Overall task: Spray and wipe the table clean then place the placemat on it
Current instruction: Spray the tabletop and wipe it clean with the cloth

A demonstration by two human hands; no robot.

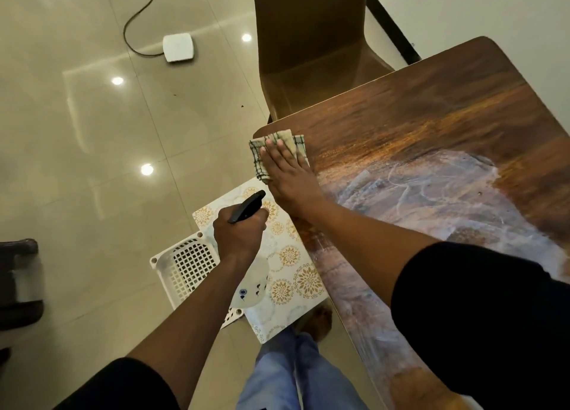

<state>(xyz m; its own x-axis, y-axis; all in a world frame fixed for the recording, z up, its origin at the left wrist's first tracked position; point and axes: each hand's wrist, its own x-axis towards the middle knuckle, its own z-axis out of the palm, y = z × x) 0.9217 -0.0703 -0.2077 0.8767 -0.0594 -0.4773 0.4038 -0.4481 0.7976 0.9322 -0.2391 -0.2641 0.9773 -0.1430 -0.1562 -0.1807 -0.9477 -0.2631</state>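
Nearest, two black sleeves are seen, with blue trousers [287, 375] and a bare foot [320, 320] below. One clear spray bottle [251, 281], printed with small dark flowers, is gripped at its black trigger head by the left hand [239, 234], fingers curled tight round the neck. Beneath it, one placemat [290, 268] is laid flat over a white lattice basket [185, 264] on the floor: a smooth pale rectangle patterned with gold medallions, just beside the table edge. The wooden table [431, 116] is glossy, dark-grained, round-cornered, and smeared with milky wet streaks. At its near-left corner one soft checked cloth [277, 150], folded and cream with dark lines, is pressed down under the flat, straight-fingered right hand [288, 175]. Beyond, one brown moulded chair [311, 49] is tucked against the table. Farthest, one white box [179, 47] with a dark cable is seen on shiny beige tiles.
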